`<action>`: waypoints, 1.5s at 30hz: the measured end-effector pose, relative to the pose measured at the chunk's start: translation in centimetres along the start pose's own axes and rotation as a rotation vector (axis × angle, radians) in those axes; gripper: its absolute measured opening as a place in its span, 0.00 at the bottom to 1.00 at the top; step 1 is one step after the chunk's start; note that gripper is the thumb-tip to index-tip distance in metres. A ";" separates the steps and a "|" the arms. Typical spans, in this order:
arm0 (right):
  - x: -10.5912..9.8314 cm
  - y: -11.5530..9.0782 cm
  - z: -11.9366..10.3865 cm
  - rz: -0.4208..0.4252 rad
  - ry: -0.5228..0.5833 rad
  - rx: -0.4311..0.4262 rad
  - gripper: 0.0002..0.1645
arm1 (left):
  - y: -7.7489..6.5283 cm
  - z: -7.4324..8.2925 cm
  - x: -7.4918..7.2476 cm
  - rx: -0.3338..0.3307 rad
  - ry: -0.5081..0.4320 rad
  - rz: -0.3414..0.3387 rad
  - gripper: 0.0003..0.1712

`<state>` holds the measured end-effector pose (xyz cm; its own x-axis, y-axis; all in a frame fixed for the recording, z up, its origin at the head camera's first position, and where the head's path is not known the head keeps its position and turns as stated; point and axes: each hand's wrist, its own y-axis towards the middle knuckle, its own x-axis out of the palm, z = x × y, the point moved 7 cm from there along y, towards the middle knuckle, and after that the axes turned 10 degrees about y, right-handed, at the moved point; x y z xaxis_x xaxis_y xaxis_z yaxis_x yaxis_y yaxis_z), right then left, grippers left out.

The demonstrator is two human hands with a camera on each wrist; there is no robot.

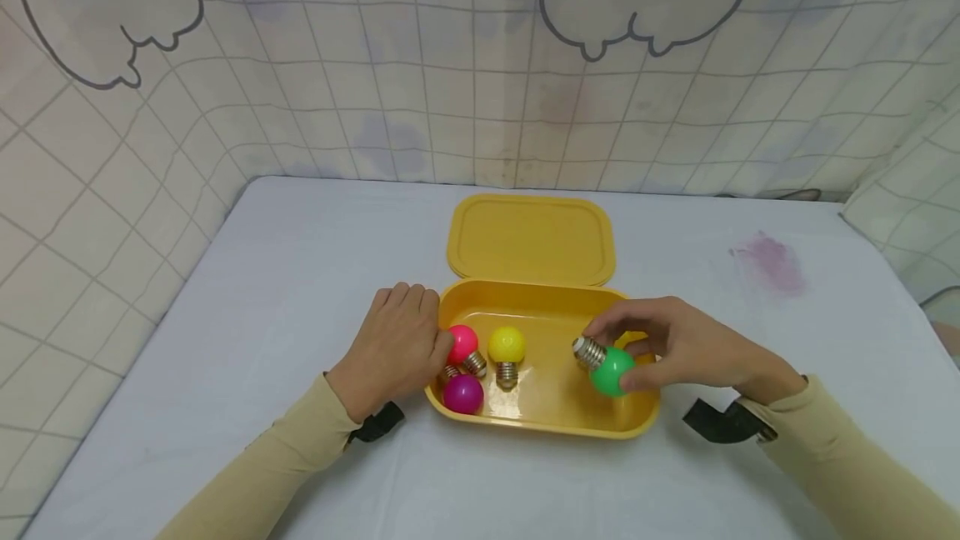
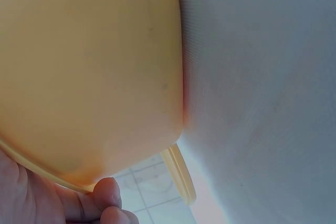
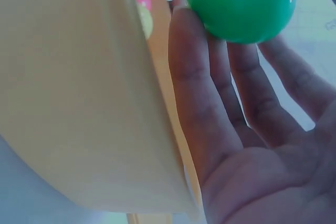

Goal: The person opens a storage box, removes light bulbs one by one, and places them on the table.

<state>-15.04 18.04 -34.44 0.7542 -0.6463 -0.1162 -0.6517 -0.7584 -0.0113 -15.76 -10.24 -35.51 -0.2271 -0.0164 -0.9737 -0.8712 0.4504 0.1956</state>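
My right hand (image 1: pixel 693 350) holds a green light bulb (image 1: pixel 611 372) by its round globe, over the right part of a yellow plastic box (image 1: pixel 555 425). The bulb's silver screw base points up and to the left. In the right wrist view, fingers and thumb surround the green globe. My left hand (image 1: pixel 397 346) grips the box's left rim, with fingertips curled against the outer wall in the left wrist view. Inside the box, at the left, lie a pink bulb (image 1: pixel 463 342), a purple bulb (image 1: pixel 463 394) and a yellow bulb (image 1: pixel 507 346). The left thumb is close to the pink one.
A flat yellow lid (image 1: pixel 531 238) lies just behind the box, at its back rim. Both rest on a white-covered table (image 1: pixel 315 248) with a pinkish stain (image 1: pixel 772 263) at the right. A checked cloth (image 1: pixel 450 90) hangs behind the table and at its sides.
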 end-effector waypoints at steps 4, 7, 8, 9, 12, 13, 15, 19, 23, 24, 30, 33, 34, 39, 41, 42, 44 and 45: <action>-0.5 -0.2 0.0 0.065 -0.027 -0.019 0.27 | 0.0 -0.1 0.2 -0.004 0.004 -0.010 0.13; -0.9 -0.4 0.1 0.114 -0.038 -0.018 0.26 | 0.0 -0.1 0.2 -0.005 0.005 -0.010 0.13; -1.1 -0.4 0.1 0.132 -0.037 -0.010 0.26 | 0.0 -0.1 0.2 -0.004 0.005 -0.008 0.13; -1.2 -0.5 0.3 0.149 -0.035 -0.003 0.26 | 0.0 -0.1 0.2 -0.003 0.005 -0.006 0.13; -1.7 -0.8 0.6 0.200 -0.017 0.025 0.26 | 0.0 -0.1 0.2 -0.004 0.005 -0.009 0.13; -1.9 -0.9 0.7 0.215 -0.008 0.032 0.27 | 0.0 -0.1 0.2 -0.005 0.004 -0.011 0.13; -2.1 -1.0 0.8 0.235 -0.005 0.029 0.27 | 0.0 -0.1 0.2 -0.006 0.004 -0.013 0.13; -2.6 -1.3 0.7 0.264 -0.012 0.013 0.27 | 0.0 0.0 0.2 -0.005 -0.004 -0.007 0.12; -3.0 -1.5 0.3 0.292 -0.024 0.005 0.28 | 0.1 0.0 0.2 -0.004 -0.008 -0.003 0.12; -3.1 -1.6 0.3 0.304 -0.027 0.009 0.28 | 0.1 0.0 0.3 -0.004 -0.009 -0.006 0.12; -4.1 -2.2 0.3 0.388 -0.067 0.044 0.28 | 0.1 -0.1 0.4 -0.011 -0.012 -0.027 0.12; -4.5 -2.6 0.3 0.423 -0.092 0.060 0.28 | 0.0 -0.2 0.5 -0.015 -0.014 -0.029 0.12; -4.7 -2.7 0.3 0.433 -0.102 0.060 0.28 | 0.0 -0.2 0.5 -0.015 -0.014 -0.028 0.12; -5.6 -3.4 0.2 0.460 -0.131 0.040 0.28 | 0.0 -0.1 0.5 -0.010 -0.021 -0.021 0.12; -5.9 -3.6 0.3 0.459 -0.135 0.032 0.28 | 0.0 -0.1 0.4 -0.008 -0.021 -0.019 0.12; -6.0 -3.6 0.3 0.460 -0.140 0.029 0.27 | 0.0 -0.1 0.4 -0.007 -0.021 -0.018 0.12; -6.4 -3.8 0.4 0.469 -0.149 0.030 0.27 | 0.0 -0.1 0.3 -0.006 -0.017 -0.019 0.13; -6.5 -3.9 0.4 0.473 -0.150 0.032 0.27 | 0.0 -0.1 0.3 -0.006 -0.015 -0.019 0.13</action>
<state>-17.46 25.24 -34.05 0.3564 -0.8981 -0.2578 -0.9238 -0.3801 0.0470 -15.93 -10.32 -35.82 -0.2037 -0.0117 -0.9790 -0.8778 0.4450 0.1774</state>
